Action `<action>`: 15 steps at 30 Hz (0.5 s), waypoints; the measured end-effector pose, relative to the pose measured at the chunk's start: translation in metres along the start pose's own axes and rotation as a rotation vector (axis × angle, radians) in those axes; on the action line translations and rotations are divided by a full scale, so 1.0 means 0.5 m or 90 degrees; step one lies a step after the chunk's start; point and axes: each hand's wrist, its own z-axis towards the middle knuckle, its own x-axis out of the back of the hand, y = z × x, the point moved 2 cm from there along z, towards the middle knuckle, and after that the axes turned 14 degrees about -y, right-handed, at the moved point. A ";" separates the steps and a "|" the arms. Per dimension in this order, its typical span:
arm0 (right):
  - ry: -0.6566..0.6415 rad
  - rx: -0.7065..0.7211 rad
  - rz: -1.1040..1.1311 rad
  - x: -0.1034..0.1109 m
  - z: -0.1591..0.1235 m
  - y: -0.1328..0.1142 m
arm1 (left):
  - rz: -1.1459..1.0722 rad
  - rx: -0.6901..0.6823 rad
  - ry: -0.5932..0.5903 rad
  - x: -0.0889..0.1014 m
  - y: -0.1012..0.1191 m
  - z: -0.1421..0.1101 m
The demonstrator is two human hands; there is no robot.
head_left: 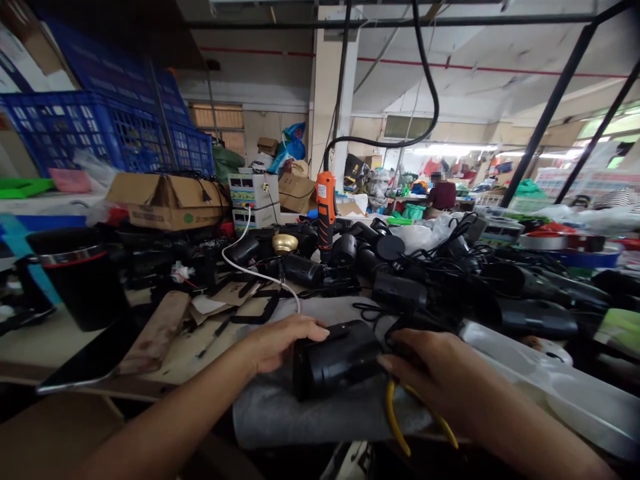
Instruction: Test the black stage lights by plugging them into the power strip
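The left hand (293,339) grips a black cylindrical housing (345,360), seemingly mid-work. The right hand (434,363) curls beside it, contents unclear.

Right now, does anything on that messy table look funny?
Maybe the gold bowl, beyond the left hand: it looks odd because it's shiny among so many black parts. I can't see any spill.

A wooden bench (183,360) carries a grey cloth (310,421) at its front edge; left of this lie a thin dark tool (214,337), cardboard scraps (224,299), a stained wooden block (157,330), a flat dark device (95,357) and a black tumbler (83,290); a white tray (530,363) sits right; black housings (400,290) and cables (456,230) crowd the back.
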 end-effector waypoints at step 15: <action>-0.085 0.290 0.415 -0.064 0.083 0.009 | 0.239 -0.182 0.016 -0.012 -0.010 -0.089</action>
